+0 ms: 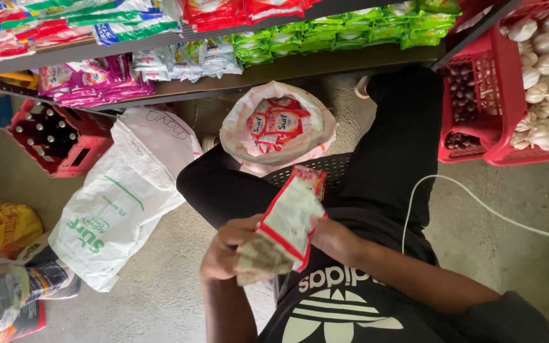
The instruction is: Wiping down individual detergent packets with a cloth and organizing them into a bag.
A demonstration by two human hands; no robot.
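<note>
A long shelf (300, 67) runs across the top, lined with rows of green, pink and red packets, and on the floor below it stands an open white sack (277, 127) with red-and-white sachets showing at its mouth. The person sits facing it, so the work in hand looks like handling sachets between sack and shelf, with a batch now held at chest height; placing them would seemingly call for a reach forward. Both hands carry a strip of sachets (284, 225), white with red edging, tilted up to the right. The left hand (227, 248) is curled tight around its lower end; the right hand (328, 236) is closed against its right edge.
</note>
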